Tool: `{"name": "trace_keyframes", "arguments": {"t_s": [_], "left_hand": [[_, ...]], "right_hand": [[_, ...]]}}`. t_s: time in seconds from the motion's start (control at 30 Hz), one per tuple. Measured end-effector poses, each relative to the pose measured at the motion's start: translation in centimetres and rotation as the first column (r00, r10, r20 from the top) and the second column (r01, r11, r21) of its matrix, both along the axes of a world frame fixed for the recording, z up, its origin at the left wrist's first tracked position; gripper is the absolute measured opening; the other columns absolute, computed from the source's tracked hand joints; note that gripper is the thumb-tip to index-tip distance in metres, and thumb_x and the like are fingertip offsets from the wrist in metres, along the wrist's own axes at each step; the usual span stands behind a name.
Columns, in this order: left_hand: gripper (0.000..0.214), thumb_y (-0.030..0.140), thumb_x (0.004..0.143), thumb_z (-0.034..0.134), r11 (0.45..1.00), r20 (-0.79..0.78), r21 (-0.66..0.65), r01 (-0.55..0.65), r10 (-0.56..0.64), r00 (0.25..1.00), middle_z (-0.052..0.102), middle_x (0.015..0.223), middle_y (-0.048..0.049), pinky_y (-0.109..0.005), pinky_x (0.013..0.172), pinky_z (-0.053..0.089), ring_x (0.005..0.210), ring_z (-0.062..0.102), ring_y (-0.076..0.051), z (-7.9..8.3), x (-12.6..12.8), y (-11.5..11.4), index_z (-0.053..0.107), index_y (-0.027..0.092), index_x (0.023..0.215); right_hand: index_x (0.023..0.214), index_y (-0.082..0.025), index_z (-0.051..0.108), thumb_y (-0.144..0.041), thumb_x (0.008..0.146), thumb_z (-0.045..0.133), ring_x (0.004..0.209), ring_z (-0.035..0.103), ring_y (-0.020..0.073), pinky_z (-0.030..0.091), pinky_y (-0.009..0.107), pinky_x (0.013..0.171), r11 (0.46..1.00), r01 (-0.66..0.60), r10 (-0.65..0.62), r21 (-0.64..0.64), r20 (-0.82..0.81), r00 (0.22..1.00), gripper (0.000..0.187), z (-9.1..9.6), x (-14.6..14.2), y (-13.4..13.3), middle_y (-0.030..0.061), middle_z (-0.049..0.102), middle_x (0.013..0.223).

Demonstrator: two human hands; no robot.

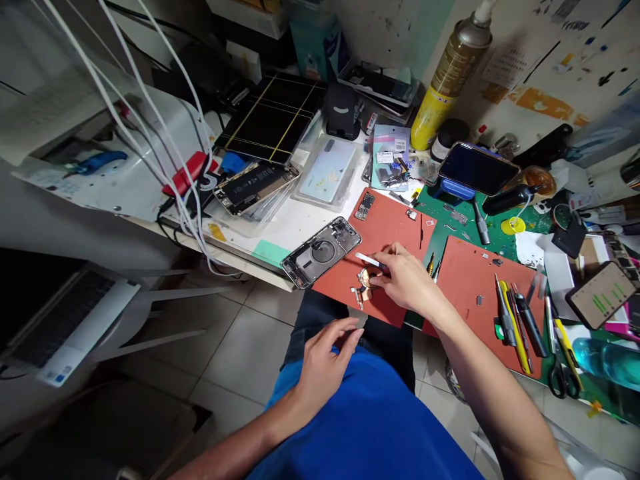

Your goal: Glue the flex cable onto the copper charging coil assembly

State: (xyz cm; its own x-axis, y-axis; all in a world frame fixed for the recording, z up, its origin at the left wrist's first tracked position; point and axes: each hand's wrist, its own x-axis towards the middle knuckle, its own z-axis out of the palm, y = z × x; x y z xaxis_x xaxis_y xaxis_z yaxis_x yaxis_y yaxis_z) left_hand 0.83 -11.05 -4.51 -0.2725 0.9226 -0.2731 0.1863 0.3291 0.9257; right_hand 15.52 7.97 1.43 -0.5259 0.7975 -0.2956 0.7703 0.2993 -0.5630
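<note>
My right hand (403,280) is closed around a thin pry tool (367,259) whose flat pale blade points left. Its fingertips also reach a copper-coloured flex part with a ring-shaped coil (367,277) on the red mat (395,233). Just left of that lies an opened phone housing (323,252), with a round coil in its middle. Below the mat's front edge, above my lap, is my left hand (327,360), thumb and forefinger drawn together. A small greyish, see-through piece (358,315) shows at those fingertips; what it is I cannot make out.
A second red mat (475,287) at the right carries screwdrivers, tweezers and a black pen-like tool (531,325). Scissors (563,380) lie beside it. A phone on a blue stand (477,170) and a spray can (450,80) stand behind. White cables (150,113) hang at the left.
</note>
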Motion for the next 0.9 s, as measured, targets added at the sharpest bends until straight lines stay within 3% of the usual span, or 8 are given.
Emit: {"name": "trace_keyframes", "arguments": {"t_s": [0.17, 0.3, 0.47, 0.7, 0.8, 0.9], "left_hand": [[0.024, 0.044, 0.095, 0.073, 1.0, -0.009, 0.011, 0.018, -0.018, 1.0, 0.081, 0.093, -0.0043, -0.029, 0.068, 0.064, 0.075, 0.077, -0.02, -0.5, -0.5, -0.2, 0.08, 0.026, 0.109], [0.022, 0.043, 0.096, 0.073, 0.999, -0.009, 0.027, 0.04, -0.04, 0.999, 0.081, 0.093, -0.0038, -0.029, 0.069, 0.064, 0.074, 0.078, -0.019, -0.5, -0.7, -0.3, 0.08, 0.027, 0.109], [0.02, 0.041, 0.097, 0.072, 0.996, -0.037, 0.065, 0.065, -0.062, 0.997, 0.081, 0.087, -0.0027, -0.027, 0.068, 0.062, 0.069, 0.076, -0.017, -0.3, -0.9, -0.3, 0.08, 0.026, 0.108], [0.02, 0.04, 0.097, 0.072, 0.992, -0.048, 0.08, 0.093, -0.089, 0.995, 0.081, 0.092, -0.003, -0.028, 0.07, 0.063, 0.07, 0.077, -0.018, -0.6, -1.2, -0.2, 0.079, 0.026, 0.109], [0.02, 0.039, 0.098, 0.071, 0.988, -0.063, 0.098, 0.12, -0.114, 0.992, 0.081, 0.089, -0.0031, -0.028, 0.07, 0.064, 0.071, 0.077, -0.018, -0.7, -1.3, -0.1, 0.079, 0.025, 0.11], [0.018, 0.036, 0.099, 0.071, 0.98, -0.09, 0.13, 0.148, -0.137, 0.987, 0.081, 0.087, -0.0024, -0.027, 0.071, 0.064, 0.071, 0.078, -0.017, -0.6, -1.4, 0.1, 0.078, 0.025, 0.111]], "right_hand": [[0.1, -0.022, 0.077, -0.011, 0.08, 0.076, 0.079, 0.059, 0.0145, 0.036, 0.031, 0.07, 0.998, 0.009, -0.01, -0.07, -0.008, 1.0, 0.023, 0.3, -0.2, 1.0, 0.0065, 0.062, 0.112], [0.078, -0.022, 0.07, -0.009, 0.077, 0.074, 0.071, 0.058, 0.0156, 0.033, 0.032, 0.067, 0.992, 0.042, -0.052, -0.123, -0.078, 0.996, 0.013, 0.5, -0.2, 1.4, 0.003, 0.069, 0.086], [0.071, -0.022, 0.067, -0.018, 0.077, 0.077, 0.061, 0.058, 0.0149, 0.037, 0.031, 0.062, 0.957, 0.141, -0.189, -0.253, -0.174, 0.966, 0.013, 0.3, 0.9, 1.2, -0.0017, 0.068, 0.062], [0.084, -0.018, 0.07, -0.042, 0.091, 0.066, 0.076, 0.077, 0.0221, 0.058, 0.036, 0.073, 0.819, 0.373, -0.526, -0.436, -0.312, 0.791, 0.025, -0.6, 2.5, -1.4, 0.0097, 0.081, 0.084], [0.09, -0.018, 0.069, -0.049, 0.089, 0.069, 0.081, 0.08, 0.0257, 0.061, 0.038, 0.075, 0.766, 0.449, -0.617, -0.46, -0.327, 0.716, 0.031, -1.2, 2.4, -2.4, 0.0129, 0.083, 0.089], [0.088, -0.021, 0.067, -0.051, 0.087, 0.072, 0.083, 0.081, 0.026, 0.061, 0.037, 0.076, 0.739, 0.496, -0.658, -0.455, -0.328, 0.678, 0.031, -1.6, 2.4, -2.7, 0.0105, 0.083, 0.09]]}}
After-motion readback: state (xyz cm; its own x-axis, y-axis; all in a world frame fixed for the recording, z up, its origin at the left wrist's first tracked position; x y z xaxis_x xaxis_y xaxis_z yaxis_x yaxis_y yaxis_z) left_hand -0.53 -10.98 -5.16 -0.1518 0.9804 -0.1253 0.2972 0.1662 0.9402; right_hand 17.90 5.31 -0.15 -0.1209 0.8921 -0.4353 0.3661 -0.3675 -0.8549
